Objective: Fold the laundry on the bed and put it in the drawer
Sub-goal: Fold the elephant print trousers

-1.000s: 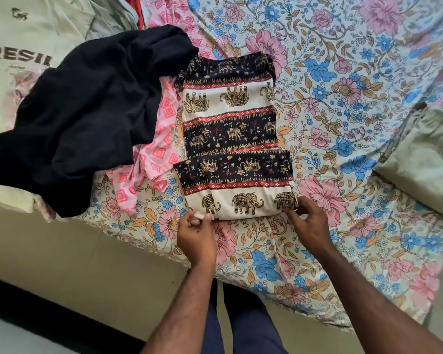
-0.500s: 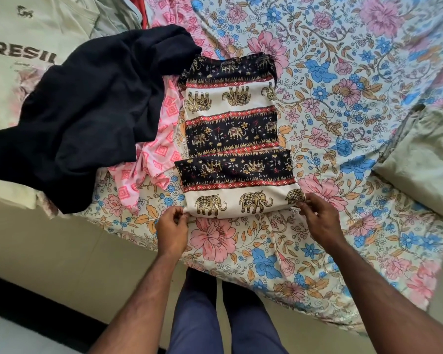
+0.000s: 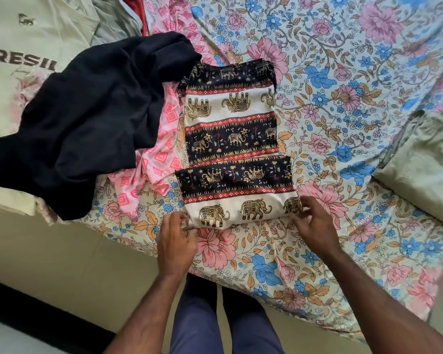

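The elephant-print garment (image 3: 234, 146) lies flat on the floral bedsheet (image 3: 343, 98), approx mid-bed, near the front edge. Its near end is already turned up over itself, so one fold looks done; it's still long and prob needs another fold or two. Left hand (image 3: 175, 241) sits at the near-left corner, fingers curled at the hem, apparently pinching the cloth, though the contact itself is partly hidden. Right hand (image 3: 315, 226) is at the near-right corner, fingertips (image 3: 298, 209) bent onto the edge of the fabric, seemingly nipping it.

Plenty left. A black garment (image 3: 87, 118) lies crumpled to the left, partly over a pink patterned piece (image 3: 161, 152), both unfolded. A pale green printed T-shirt (image 3: 31, 47) is spread at far left, w/ more clothing behind it. At right sits a pale green cloth (image 3: 420, 172), maybe folded, can't tell. No drawer in view, so nothing is visibly put away yet. Judging by this, the task is at an early stage.
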